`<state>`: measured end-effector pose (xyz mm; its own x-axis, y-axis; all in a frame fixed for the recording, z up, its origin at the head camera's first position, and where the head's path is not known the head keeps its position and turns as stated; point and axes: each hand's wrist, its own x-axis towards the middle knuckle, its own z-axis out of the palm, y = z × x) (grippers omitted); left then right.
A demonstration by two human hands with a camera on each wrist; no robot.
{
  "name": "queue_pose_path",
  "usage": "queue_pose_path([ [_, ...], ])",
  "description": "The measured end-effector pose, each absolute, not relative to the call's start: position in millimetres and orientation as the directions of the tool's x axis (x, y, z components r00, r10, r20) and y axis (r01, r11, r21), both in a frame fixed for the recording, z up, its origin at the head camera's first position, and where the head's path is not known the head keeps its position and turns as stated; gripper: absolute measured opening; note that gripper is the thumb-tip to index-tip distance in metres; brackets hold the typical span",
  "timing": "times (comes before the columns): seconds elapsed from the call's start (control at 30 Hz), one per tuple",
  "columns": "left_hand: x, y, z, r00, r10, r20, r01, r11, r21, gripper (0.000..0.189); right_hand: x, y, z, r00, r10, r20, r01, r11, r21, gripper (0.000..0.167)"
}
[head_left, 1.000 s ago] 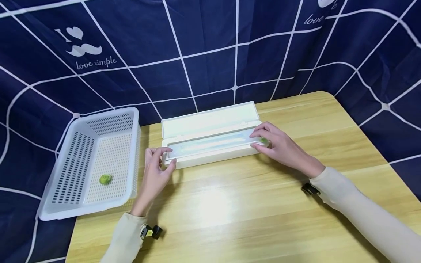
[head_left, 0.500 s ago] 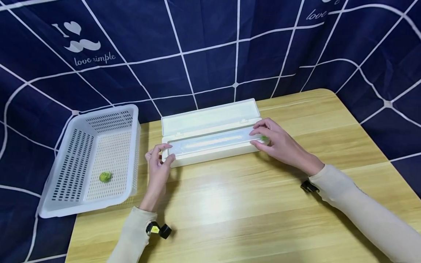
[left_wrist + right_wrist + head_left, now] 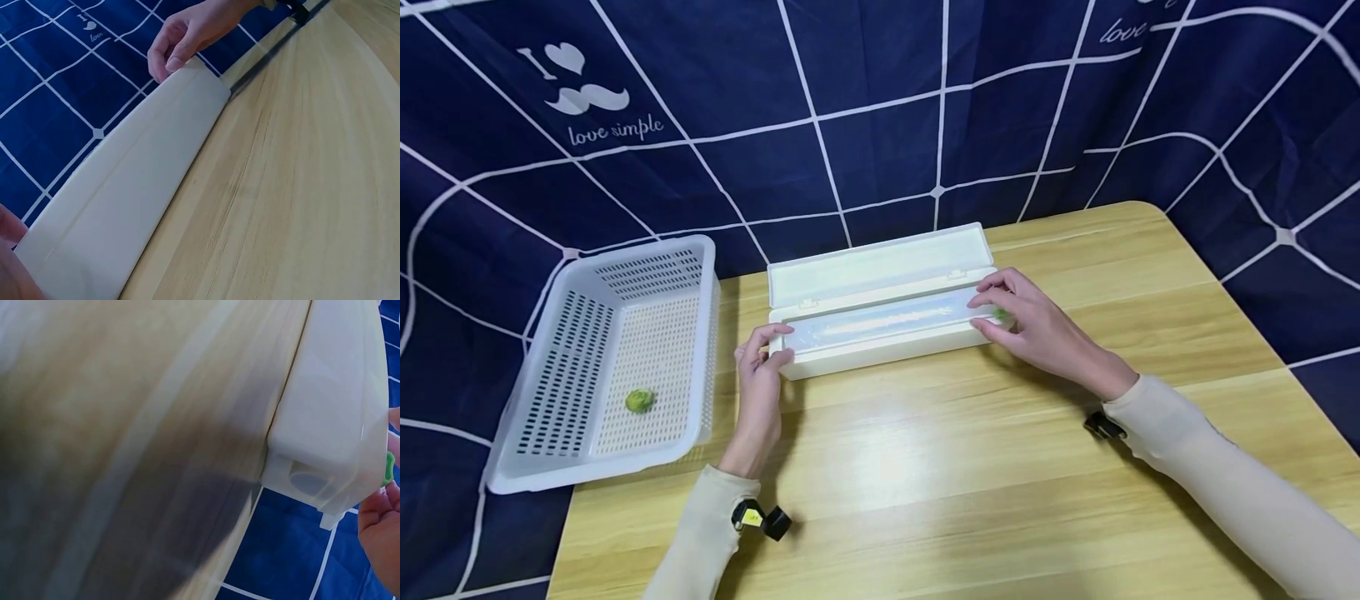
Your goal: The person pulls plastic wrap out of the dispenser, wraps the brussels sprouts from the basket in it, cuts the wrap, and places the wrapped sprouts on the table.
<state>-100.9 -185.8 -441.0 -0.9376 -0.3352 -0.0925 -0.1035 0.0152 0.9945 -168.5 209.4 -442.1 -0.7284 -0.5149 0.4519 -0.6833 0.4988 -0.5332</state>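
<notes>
A long white cling film box (image 3: 880, 352) lies on the wooden table, its lid (image 3: 880, 267) raised at the back. Shiny clear film (image 3: 880, 320) is spread along its opening. At the box's left end, my left hand (image 3: 760, 396) has its thumb and forefinger bent over the rim. My right hand (image 3: 1037, 329) grips the right end, thumb at the front edge and fingers over the opening. Partly hidden beneath that hand is a small green piece (image 3: 1002, 315), also seen in the right wrist view as a green loop (image 3: 389, 469). Whether the fingers pinch the film is hard to tell.
A white perforated basket (image 3: 703, 358) stands at the left of the table (image 3: 925, 475), with a small round green vegetable (image 3: 640, 401) inside. A dark blue cloth (image 3: 880, 158) with white lines hangs behind and at both sides.
My left hand has shifted slightly, and its thumb has moved closer to the box's left end. The right hand keeps its place on the box.
</notes>
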Motion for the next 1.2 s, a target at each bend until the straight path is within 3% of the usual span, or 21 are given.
queue_pose_path([
  [1.2, -104.6, -190.1, -447.1, -0.945, -0.323, -0.05, -0.04, -0.039, 0.998, 0.019, -167.1, 209.1, -441.7, -0.752, -0.51, 0.418, -0.656, 0.513, -0.554, 0.021],
])
